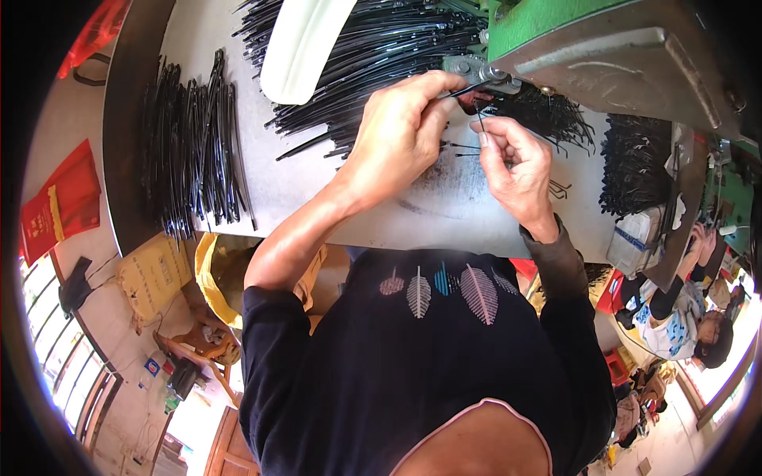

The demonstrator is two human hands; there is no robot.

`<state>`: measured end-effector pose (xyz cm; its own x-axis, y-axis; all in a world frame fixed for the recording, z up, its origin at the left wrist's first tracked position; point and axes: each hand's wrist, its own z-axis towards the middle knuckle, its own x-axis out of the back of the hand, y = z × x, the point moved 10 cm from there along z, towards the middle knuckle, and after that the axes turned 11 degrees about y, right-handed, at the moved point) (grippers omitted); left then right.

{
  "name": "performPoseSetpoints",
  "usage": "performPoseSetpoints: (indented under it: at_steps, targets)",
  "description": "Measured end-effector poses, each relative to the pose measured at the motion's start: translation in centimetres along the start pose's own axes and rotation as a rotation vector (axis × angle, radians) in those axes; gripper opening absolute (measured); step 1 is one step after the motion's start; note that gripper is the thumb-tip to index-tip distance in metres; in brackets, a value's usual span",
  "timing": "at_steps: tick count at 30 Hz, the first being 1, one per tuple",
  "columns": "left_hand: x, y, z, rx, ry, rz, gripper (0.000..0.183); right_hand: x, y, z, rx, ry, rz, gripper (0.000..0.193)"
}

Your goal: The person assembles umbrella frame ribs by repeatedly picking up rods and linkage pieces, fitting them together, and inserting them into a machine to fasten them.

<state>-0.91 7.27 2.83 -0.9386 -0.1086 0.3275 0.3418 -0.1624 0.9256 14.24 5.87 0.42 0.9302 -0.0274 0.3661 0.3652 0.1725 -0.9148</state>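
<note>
Head view, upper centre: left hand (403, 131) pinches a black rod (467, 90), right hand (517, 165) a thin strip (479, 116), seemingly positioning; steadiness matters.

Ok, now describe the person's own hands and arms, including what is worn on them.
The left hand and right hand are both gloveless. The left sleeve, plain and very dark, ends near the elbow, leaving the forearm bare. The right sleeve is equally dark, with a brownish-grey lower section reaching nearly to the wrist.
</note>
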Motion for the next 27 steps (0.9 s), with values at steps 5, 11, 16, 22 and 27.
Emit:
performPoseSetpoints:
  at_steps: [5,11,16,22,27]
  targets:
    - [-0.6,0.7,1.1,-0.129,0.063,0.052,0.016,0.4,-0.3,0.9,-0.015,0.061,0.052,0.01]
    - [-1.1,0.5,1.2,-0.148,0.062,0.068,0.016,0.4,0.0,1.6,-0.048,0.125,0.112,0.012]
    - [-1.2,0.6,1.2,-0.175,0.078,0.124,0.017,0.3,0.3,1.7,-0.088,0.114,0.183,0.012]
    - [-1.2,0.6,1.2,-0.174,0.09,0.163,0.018,0.2,0.5,1.7,-0.105,0.091,0.155,0.012]
    - [-1.5,1.5,0.9,-0.249,0.11,0.275,0.02,0.1,1.3,1.7,-0.215,0.1,0.275,0.01]
